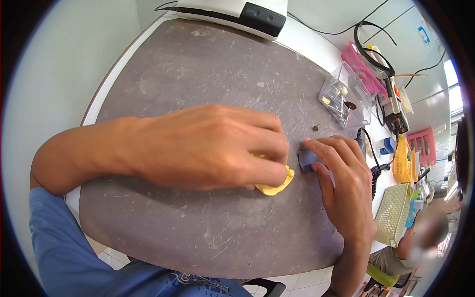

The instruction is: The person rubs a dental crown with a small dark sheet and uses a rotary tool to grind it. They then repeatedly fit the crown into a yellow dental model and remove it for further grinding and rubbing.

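My left hand point(213, 148) reaches across the grey mat point(198, 69), its fingers curled round a yellow moulded piece point(275, 187) that shows below the fingertips. To the right, my right hand point(344, 178) has its thumb and forefinger on a small dark blue-grey block point(307, 160) resting on the mat. The two hands are apart, with a short gap between the yellow piece and the block. A small brown metal bit point(316, 127) lies just above my right fingertips.
A white machine point(232, 15) stands at the back edge. At right are a clear box point(346, 94) with small parts, a pink basket point(361, 69), a yellow basket point(403, 161), a cream basket point(393, 215) and cables. Another person point(396, 257) sits at lower right.
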